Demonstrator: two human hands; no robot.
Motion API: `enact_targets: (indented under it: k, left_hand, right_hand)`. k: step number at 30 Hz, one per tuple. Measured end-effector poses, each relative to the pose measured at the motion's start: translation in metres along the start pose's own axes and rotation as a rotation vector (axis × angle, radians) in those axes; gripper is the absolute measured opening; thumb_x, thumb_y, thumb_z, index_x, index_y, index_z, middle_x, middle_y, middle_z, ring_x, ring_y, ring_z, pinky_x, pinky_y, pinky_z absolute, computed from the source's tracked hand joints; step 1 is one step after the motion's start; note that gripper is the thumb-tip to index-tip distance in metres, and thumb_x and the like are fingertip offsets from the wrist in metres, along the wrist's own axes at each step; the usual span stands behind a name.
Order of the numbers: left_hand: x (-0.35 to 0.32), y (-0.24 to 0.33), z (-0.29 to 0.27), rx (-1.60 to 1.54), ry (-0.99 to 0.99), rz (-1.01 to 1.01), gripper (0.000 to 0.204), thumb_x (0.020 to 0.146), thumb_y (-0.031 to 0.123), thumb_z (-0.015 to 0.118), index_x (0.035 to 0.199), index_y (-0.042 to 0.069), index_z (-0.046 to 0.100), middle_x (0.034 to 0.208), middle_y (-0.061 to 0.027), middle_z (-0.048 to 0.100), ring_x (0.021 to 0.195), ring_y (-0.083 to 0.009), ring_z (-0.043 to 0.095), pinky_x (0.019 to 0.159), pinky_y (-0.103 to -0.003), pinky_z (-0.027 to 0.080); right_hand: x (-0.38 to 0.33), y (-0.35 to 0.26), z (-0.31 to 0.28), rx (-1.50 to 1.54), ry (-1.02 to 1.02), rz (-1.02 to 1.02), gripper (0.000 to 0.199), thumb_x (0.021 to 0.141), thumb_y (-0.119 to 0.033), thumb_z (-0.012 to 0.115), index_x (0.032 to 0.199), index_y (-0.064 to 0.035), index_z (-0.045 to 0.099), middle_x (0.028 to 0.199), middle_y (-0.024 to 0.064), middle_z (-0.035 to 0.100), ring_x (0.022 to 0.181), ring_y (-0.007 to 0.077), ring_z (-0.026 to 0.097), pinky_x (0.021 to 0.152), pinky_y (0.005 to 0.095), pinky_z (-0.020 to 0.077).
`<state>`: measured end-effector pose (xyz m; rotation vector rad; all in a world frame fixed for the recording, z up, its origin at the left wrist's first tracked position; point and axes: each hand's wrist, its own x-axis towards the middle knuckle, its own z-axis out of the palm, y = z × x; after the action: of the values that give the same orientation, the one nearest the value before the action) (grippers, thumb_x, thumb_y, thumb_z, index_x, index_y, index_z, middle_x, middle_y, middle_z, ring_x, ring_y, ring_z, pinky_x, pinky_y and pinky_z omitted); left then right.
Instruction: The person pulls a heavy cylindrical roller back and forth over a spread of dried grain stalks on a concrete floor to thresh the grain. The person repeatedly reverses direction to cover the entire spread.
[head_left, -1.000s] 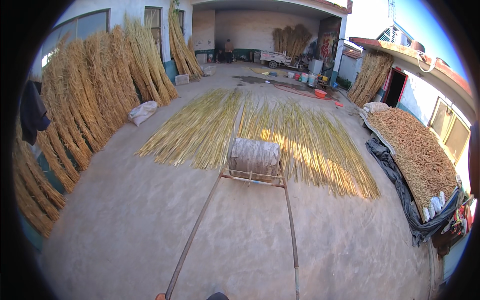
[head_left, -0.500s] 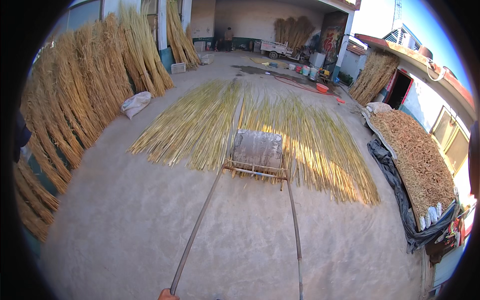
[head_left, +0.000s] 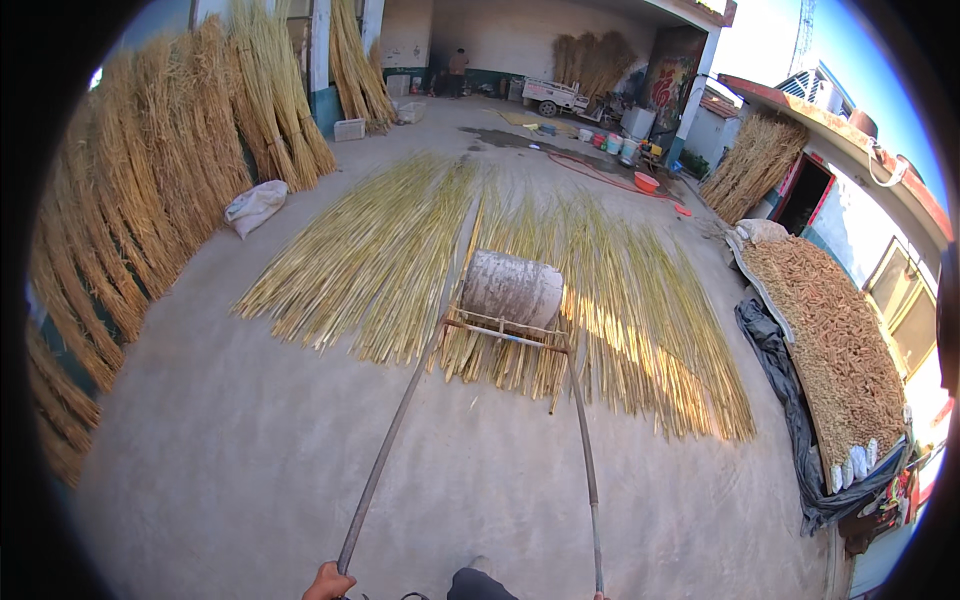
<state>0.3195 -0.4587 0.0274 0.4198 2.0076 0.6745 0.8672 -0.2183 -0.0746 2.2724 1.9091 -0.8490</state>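
A grey stone roller [head_left: 512, 288] in a metal frame [head_left: 505, 335] rests on the near part of the spread, pale green-yellow reed stalks [head_left: 640, 300]. Two long handle poles run from its frame toward me. My left hand [head_left: 328, 582] is closed round the end of the left pole [head_left: 385, 450]. At the lower edge, only a sliver of my right hand [head_left: 600, 596] shows, at the end of the right pole [head_left: 588, 450]. More stalks [head_left: 360, 260] lie left of the roller, with a narrow gap between the two spreads.
Tall reed bundles [head_left: 150, 150] lean along the left wall, beside a white sack [head_left: 257, 206]. On the right, corn cobs [head_left: 825, 310] cover a raised bed edged with dark sheeting [head_left: 785, 400]. Farther back are an orange basin [head_left: 646, 182], a white cart [head_left: 555, 97] and a person [head_left: 457, 72].
The roller sits farther onto the stalks, with more of their near ends showing on my side of its frame. My left hand has come further into view, and my leg now shows.
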Motion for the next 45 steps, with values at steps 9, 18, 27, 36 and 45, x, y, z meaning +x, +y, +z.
enact_targets:
  k: [9, 18, 27, 36, 45]
  left_hand:
    - [0.106, 0.052, 0.008, 0.167, 0.103, -0.085, 0.022, 0.063, 0.021, 0.066, 0.058, 0.002, 0.056, 0.051, -0.0066, 0.054, 0.046, -0.0171, 0.054, 0.045, -0.031, 0.043]
    - [0.176, 0.160, 0.004, 0.123, 0.081, -0.188, 0.024, 0.063, 0.021, 0.065, 0.059, 0.000, 0.055, 0.052, -0.0084, 0.054, 0.049, -0.0180, 0.054, 0.046, -0.032, 0.042]
    - [0.268, 0.203, -0.020, 0.153, 0.088, -0.144, 0.019, 0.065, 0.018, 0.063, 0.060, 0.002, 0.054, 0.051, -0.0081, 0.054, 0.045, -0.0176, 0.054, 0.045, -0.032, 0.043]
    - [0.360, 0.290, -0.057, 0.180, 0.067, -0.085, 0.027, 0.062, 0.025, 0.064, 0.059, -0.001, 0.056, 0.053, -0.0109, 0.056, 0.051, -0.0209, 0.058, 0.050, -0.034, 0.045]
    - [0.463, 0.375, -0.070, 0.249, 0.098, -0.031, 0.029, 0.061, 0.027, 0.064, 0.058, -0.001, 0.056, 0.058, -0.0125, 0.057, 0.058, -0.0232, 0.058, 0.056, -0.036, 0.046]
  right_hand:
    - [0.102, -0.057, -0.033, 0.040, -0.055, -0.027, 0.048, 0.090, -0.040, 0.033, 0.090, 0.0031, 0.055, 0.091, 0.0295, 0.056, 0.089, 0.0460, 0.052, 0.074, 0.0512, 0.0418]
    - [0.192, -0.137, -0.061, 0.123, -0.092, -0.076, 0.048, 0.090, -0.040, 0.033, 0.092, 0.0031, 0.055, 0.093, 0.0294, 0.056, 0.090, 0.0456, 0.052, 0.074, 0.0498, 0.0423]
    - [0.254, -0.196, -0.068, 0.237, -0.073, -0.103, 0.048, 0.090, -0.040, 0.034, 0.094, 0.0031, 0.054, 0.094, 0.0293, 0.055, 0.091, 0.0452, 0.051, 0.075, 0.0483, 0.0427]
    - [0.341, -0.291, -0.102, 0.304, -0.035, -0.112, 0.048, 0.090, -0.040, 0.034, 0.095, 0.0030, 0.054, 0.091, 0.0282, 0.056, 0.088, 0.0429, 0.052, 0.074, 0.0468, 0.0433]
    - [0.460, -0.377, -0.125, 0.230, -0.037, -0.133, 0.048, 0.089, -0.041, 0.035, 0.084, 0.0025, 0.054, 0.078, 0.0236, 0.056, 0.072, 0.0361, 0.054, 0.064, 0.0434, 0.0448]
